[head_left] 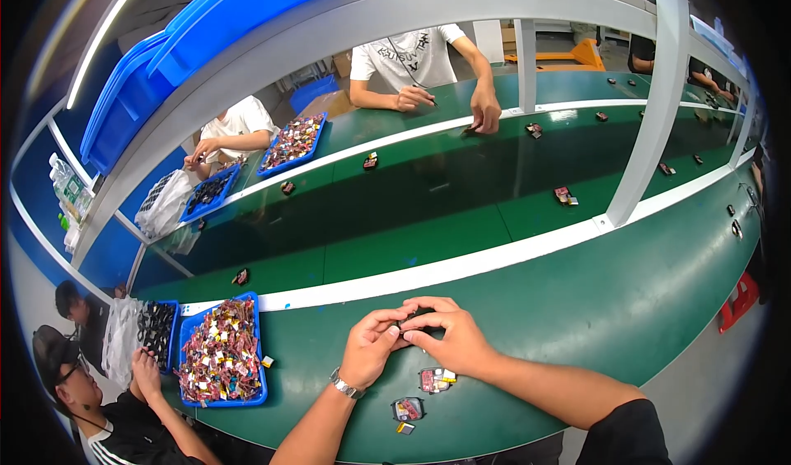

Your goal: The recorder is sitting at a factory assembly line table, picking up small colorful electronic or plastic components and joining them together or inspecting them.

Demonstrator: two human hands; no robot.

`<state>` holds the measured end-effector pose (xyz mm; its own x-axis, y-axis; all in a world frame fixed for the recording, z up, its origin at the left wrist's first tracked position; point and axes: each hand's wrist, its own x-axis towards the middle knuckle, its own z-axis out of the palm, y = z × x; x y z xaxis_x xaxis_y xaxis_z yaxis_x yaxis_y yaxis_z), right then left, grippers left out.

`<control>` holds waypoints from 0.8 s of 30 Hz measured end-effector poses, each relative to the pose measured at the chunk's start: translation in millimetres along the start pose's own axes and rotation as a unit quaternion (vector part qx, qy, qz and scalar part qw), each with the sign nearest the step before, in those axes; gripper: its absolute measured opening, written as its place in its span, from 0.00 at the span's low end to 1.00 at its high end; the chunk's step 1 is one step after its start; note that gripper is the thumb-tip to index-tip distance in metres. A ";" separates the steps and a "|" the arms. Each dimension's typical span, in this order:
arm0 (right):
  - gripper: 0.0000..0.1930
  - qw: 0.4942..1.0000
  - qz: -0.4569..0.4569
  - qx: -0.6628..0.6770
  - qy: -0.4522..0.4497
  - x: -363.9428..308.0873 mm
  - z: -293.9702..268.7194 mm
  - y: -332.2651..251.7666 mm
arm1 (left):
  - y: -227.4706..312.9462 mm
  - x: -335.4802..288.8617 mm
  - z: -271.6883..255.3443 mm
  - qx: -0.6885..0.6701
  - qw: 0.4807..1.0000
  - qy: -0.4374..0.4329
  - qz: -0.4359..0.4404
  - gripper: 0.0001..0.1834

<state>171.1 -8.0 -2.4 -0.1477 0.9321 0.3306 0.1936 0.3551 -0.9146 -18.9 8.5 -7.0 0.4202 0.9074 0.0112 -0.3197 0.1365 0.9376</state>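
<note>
Over the green worktop, my left hand [371, 348] and my right hand [451, 339] meet with fingers closed in a pinch. Between their fingertips is a small black piece [401, 326], mostly covered, so its exact kind does not show. Just below my hands lies a small black casing with a red circuit board and a silver-and-yellow battery [433, 380]. Closer to the table's front edge rests a second black casing with a red board [409, 409]. Its battery [404, 428] sticks out beside it.
Left of my hands stands a blue tray [263, 374] heaped with red boards and batteries. Beyond it is another blue tray [175, 333] of black parts, beside a co-worker [124, 420]. A white rail [428, 275] borders the belt [371, 259], which carries scattered units. Other people work opposite.
</note>
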 end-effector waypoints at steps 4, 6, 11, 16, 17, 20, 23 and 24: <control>0.09 0.999 -0.024 -0.030 0.012 -2.1 2.2 -4.0 | -2.9 -2.6 -3.3 0.008 1.000 0.007 0.003 0.13; 0.09 0.999 -0.041 -0.033 0.016 -1.3 2.3 -2.9 | -1.1 -2.0 -0.4 -0.002 1.000 0.003 0.013 0.13; 0.10 0.998 -0.058 -0.031 0.008 -2.4 3.0 -6.3 | -4.9 -2.3 -6.0 0.006 1.000 -0.016 0.025 0.14; 0.11 0.992 -0.109 -0.065 0.000 -3.6 1.3 -12.8 | -5.4 -2.8 -8.7 0.001 0.999 -0.016 0.033 0.12; 0.12 0.987 -0.131 -0.091 0.004 -2.9 0.5 -14.1 | -4.2 -1.4 -9.2 -0.026 0.998 -0.029 0.042 0.12; 0.12 0.980 -0.157 -0.124 0.011 -2.6 -1.2 -11.8 | -4.9 -0.7 -9.1 -0.050 0.997 -0.040 0.051 0.12; 0.12 0.979 -0.161 -0.127 0.016 -3.2 -1.6 -10.9 | -7.1 -1.8 -10.1 -0.048 0.997 -0.039 0.052 0.12; 0.12 0.979 -0.161 -0.122 0.020 -3.5 -1.6 -11.0 | -7.6 -2.1 -10.1 -0.049 0.997 -0.039 0.053 0.12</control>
<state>171.0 -15.0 6.8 -0.2012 0.7698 0.6058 0.3697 0.6324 -0.6808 -26.0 9.6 -17.6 0.4437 0.8854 0.1388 -0.4450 0.0833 0.8916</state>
